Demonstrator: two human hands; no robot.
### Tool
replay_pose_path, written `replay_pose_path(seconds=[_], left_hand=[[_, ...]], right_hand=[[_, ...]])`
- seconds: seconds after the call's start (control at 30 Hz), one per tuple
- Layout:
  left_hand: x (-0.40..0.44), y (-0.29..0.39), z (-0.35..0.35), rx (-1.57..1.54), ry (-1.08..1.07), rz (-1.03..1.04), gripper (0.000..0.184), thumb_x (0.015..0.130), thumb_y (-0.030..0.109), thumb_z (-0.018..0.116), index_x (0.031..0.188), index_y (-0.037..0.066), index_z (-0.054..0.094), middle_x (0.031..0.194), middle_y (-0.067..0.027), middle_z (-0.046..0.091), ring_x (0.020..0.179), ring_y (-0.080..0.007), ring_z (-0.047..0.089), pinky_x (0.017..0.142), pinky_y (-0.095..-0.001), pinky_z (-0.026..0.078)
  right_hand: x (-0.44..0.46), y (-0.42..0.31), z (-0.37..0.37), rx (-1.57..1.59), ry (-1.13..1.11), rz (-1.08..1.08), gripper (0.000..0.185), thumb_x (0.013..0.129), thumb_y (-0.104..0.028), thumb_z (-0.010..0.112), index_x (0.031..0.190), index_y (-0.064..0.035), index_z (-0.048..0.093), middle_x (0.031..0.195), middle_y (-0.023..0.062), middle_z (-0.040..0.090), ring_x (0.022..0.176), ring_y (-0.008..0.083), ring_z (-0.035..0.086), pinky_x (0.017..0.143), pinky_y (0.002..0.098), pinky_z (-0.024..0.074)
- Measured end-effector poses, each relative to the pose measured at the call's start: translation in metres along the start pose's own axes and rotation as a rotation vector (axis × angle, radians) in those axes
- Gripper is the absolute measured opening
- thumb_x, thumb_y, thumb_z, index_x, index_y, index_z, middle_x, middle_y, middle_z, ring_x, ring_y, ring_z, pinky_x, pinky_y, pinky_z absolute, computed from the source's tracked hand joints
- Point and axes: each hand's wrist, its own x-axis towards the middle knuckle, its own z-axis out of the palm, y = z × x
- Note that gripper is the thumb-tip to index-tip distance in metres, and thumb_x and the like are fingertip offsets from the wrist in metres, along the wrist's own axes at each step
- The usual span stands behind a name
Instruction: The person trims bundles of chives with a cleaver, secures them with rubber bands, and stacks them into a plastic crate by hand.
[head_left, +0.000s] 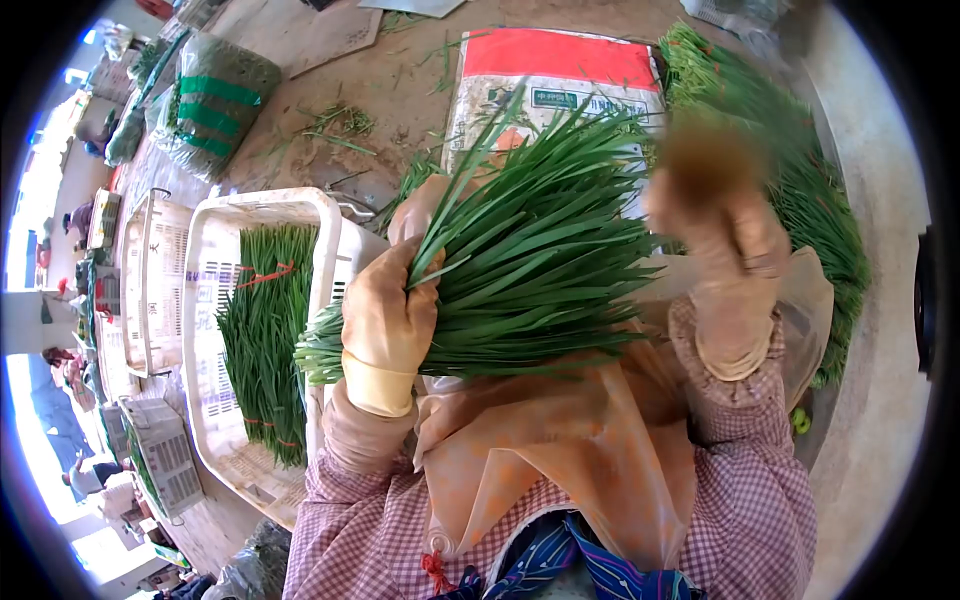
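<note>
A thick bunch of garlic chives (540, 240) lies across my lap, its pale cut ends to the left and its green leaves fanning out to the right. My left hand (392, 305), in a tan rubber glove, is closed around the bunch near the cut ends. To the right of the leaf tips is my right hand (738, 235), gloved too and raised. A brown blur covers its fingers, so whether it holds anything is hidden. Under the bunch spreads a translucent orange apron (570, 430).
At my left stands a white plastic crate (328, 225) with tied chives (265, 340) inside. A second crate (150, 290) is beyond it. A plastic bag with green tape (215, 105) sits farther off. Ahead lies a printed sack (560, 62). More chives (825, 235) are heaped along the right.
</note>
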Motion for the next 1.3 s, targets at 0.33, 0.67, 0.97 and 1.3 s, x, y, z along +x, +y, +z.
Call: replay_pose_path(seconds=[0.33, 0.67, 0.97, 1.3], left_hand=[[-0.005, -0.001, -0.003, -0.038, 0.026, -0.013, 0.027, 0.079, 0.002, 0.055, 0.104, -0.002, 0.064, 0.08, -0.0208, 0.064, 0.074, -0.0374, 0.062, 0.07, -0.0389, 0.05], [-0.014, -0.015, 0.002, -0.101, 0.06, -0.03, 0.042, 0.072, -0.001, 0.053, 0.113, -0.007, 0.06, 0.094, -0.023, 0.067, 0.089, -0.038, 0.065, 0.081, -0.037, 0.05], [-0.006, -0.018, -0.003, -0.245, -0.018, -0.104, 0.046, 0.082, 0.026, 0.074, 0.116, -0.003, 0.063, 0.093, -0.0135, 0.07, 0.083, -0.0162, 0.064, 0.079, -0.0284, 0.05], [0.004, -0.015, 0.003, -0.002, 0.241, -0.19, 0.035, 0.085, 0.032, 0.071, 0.103, 0.002, 0.07, 0.075, -0.0144, 0.068, 0.067, -0.0189, 0.061, 0.068, -0.0332, 0.049]], right_hand=[[0.02, 0.048, 0.043, -0.576, -0.456, -0.126, 0.016, 0.085, -0.016, 0.066, 0.088, -0.0004, 0.065, 0.079, 0.0147, 0.064, 0.07, 0.0321, 0.064, 0.063, 0.0355, 0.0501], [0.023, 0.058, 0.045, -0.529, -0.046, -0.174, 0.004, 0.082, -0.003, 0.063, 0.087, -0.0043, 0.063, 0.071, 0.0069, 0.064, 0.058, 0.0146, 0.06, 0.053, 0.028, 0.0468], [-0.019, 0.001, 0.023, -0.717, -0.394, -0.724, 0.041, 0.08, -0.029, 0.066, 0.113, -0.0065, 0.058, 0.095, 0.0083, 0.06, 0.08, 0.0218, 0.058, 0.087, 0.042, 0.0431], [-0.04, 0.084, -0.031, -1.364, -0.376, -0.49, 0.021, 0.075, -0.003, 0.055, 0.096, -0.0028, 0.057, 0.066, 0.0088, 0.056, 0.061, 0.0247, 0.06, 0.052, 0.0379, 0.0469]])
